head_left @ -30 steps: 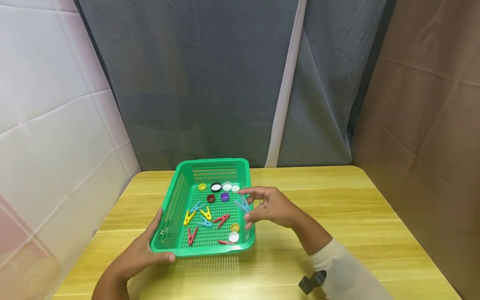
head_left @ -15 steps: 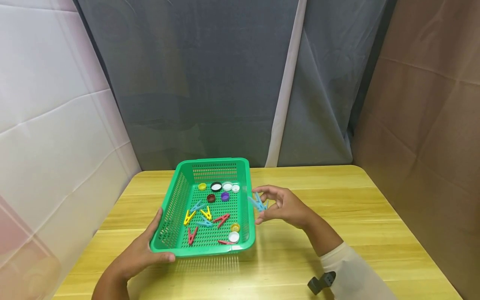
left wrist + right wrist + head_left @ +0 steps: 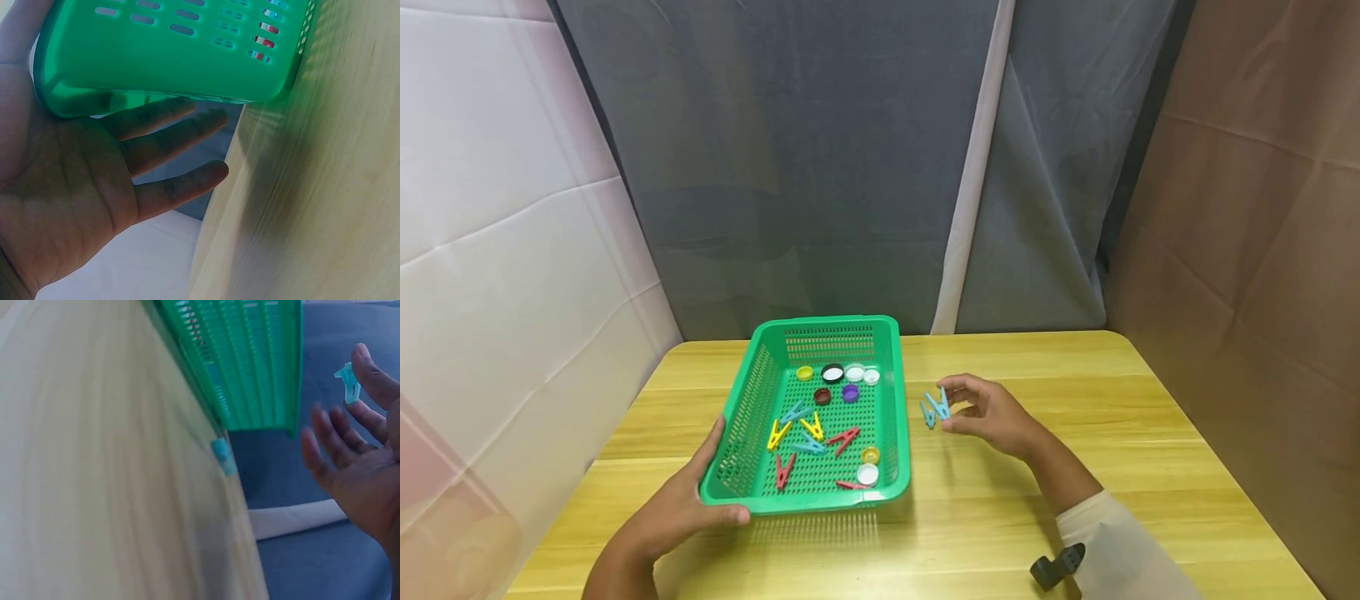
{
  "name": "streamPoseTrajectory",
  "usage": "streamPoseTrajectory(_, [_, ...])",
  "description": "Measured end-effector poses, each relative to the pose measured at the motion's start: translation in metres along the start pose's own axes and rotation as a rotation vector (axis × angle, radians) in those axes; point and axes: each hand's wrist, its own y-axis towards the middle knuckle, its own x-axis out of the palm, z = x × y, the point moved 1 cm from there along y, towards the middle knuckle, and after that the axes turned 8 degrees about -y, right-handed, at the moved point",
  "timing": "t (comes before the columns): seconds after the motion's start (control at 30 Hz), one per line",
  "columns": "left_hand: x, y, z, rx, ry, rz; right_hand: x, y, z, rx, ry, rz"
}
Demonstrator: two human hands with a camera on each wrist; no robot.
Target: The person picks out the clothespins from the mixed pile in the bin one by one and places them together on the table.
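Observation:
My right hand (image 3: 992, 414) pinches a light-blue clothespin (image 3: 939, 404) between thumb and fingertip, just above the table right of the green basket (image 3: 803, 505). A second blue clothespin (image 3: 927, 415) lies on the wood below it, apart from the basket; the right wrist view shows this table clothespin (image 3: 223, 456) near the basket's wall. My left hand (image 3: 670, 510) holds the basket's near left corner, thumb along the front rim. In the left wrist view several fingers (image 3: 165, 147) stretch out beside the basket wall; the index finger is mostly hidden.
Inside the basket lie red clothespins (image 3: 784, 472), yellow clothespins (image 3: 778, 434) and blue clothespins (image 3: 808, 444). Several bottle caps are there too, including a purple cap (image 3: 850, 393) and a white cap (image 3: 867, 474). Grey cloth (image 3: 820, 167) hangs behind the wooden table (image 3: 1037, 367).
My right hand has moved right, out from over the basket, with blue clothespins. One now lies on the table, the other stays in my fingers. Left hand and basket have hardly moved.

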Motion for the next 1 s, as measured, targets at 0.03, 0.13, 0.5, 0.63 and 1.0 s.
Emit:
streamPoseTrajectory(0.03, [0.000, 0.000, 0.000, 0.001, -0.003, 0.000, 0.000, 0.000, 0.003, -0.008, -0.061, 0.029])
streamPoseTrajectory(0.13, [0.000, -0.001, 0.000, 0.006, -0.006, 0.002, 0.000, 0.001, 0.012, -0.004, -0.192, 0.112])
streamPoseTrajectory(0.5, [0.002, -0.001, 0.002, 0.037, -0.009, 0.000, 0.003, 0.001, 0.047, 0.206, -0.168, 0.216])
streamPoseTrajectory(0.63, [0.001, -0.001, 0.003, 0.032, -0.004, 0.001, 0.004, 0.000, 0.061, 0.259, -0.124, 0.203])
streamPoseTrajectory(1.0, [0.000, -0.002, 0.003, 0.022, 0.001, 0.005, 0.012, 0.004, 0.077, 0.272, -0.144, 0.218])
